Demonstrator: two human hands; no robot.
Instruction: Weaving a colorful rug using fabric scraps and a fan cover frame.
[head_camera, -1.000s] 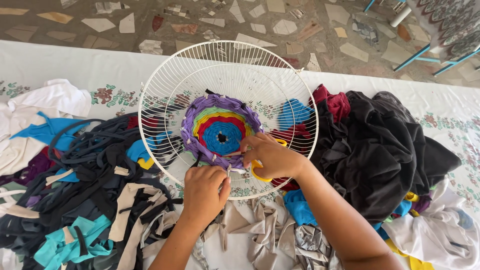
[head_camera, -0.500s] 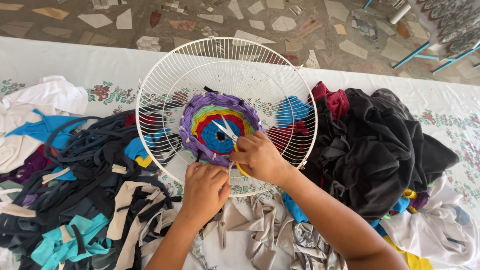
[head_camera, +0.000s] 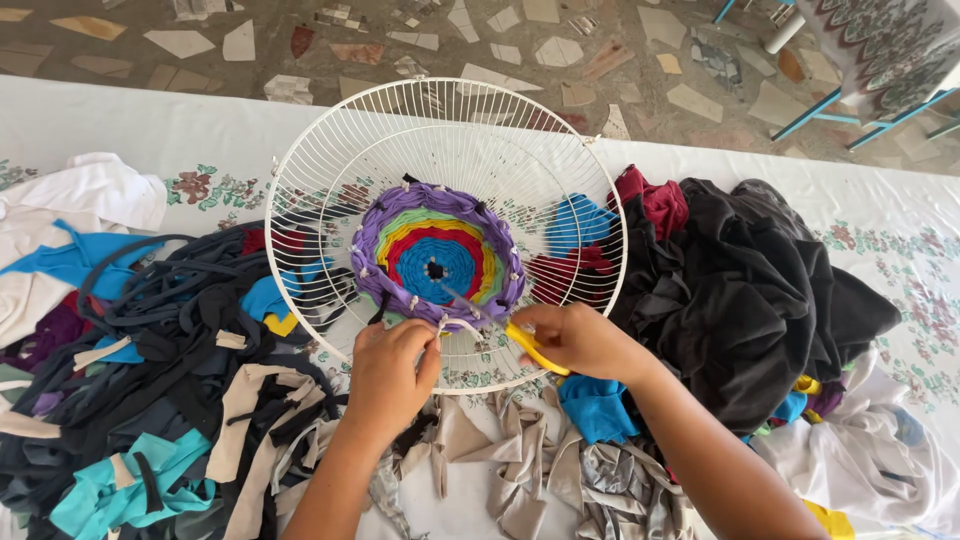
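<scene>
The left hand (head_camera: 392, 365) pinches a thin pale strip end (head_camera: 447, 322) between thumb and fingertips, at the six o'clock edge of the woven fabric disc (head_camera: 440, 262). The right hand (head_camera: 578, 340) is curled tight around yellow-handled scissors (head_camera: 520, 340), whose blades point toward ten o'clock, their tips reaching the disc's lower edge just beside the pinched strip. The disc is woven in rings, blue at the centre, then red, yellow, green and purple outermost, and sits in the middle of a round white wire fan guard (head_camera: 445, 225). The guard lies flat on a white flowered tablecloth (head_camera: 200, 140). At nine o'clock of the guard is a heap of dark, beige and turquoise fabric strips (head_camera: 160, 390). At three o'clock lies a black cloth pile (head_camera: 760, 300). At six o'clock, between the forearms, are beige and grey scraps (head_camera: 510, 460).
</scene>
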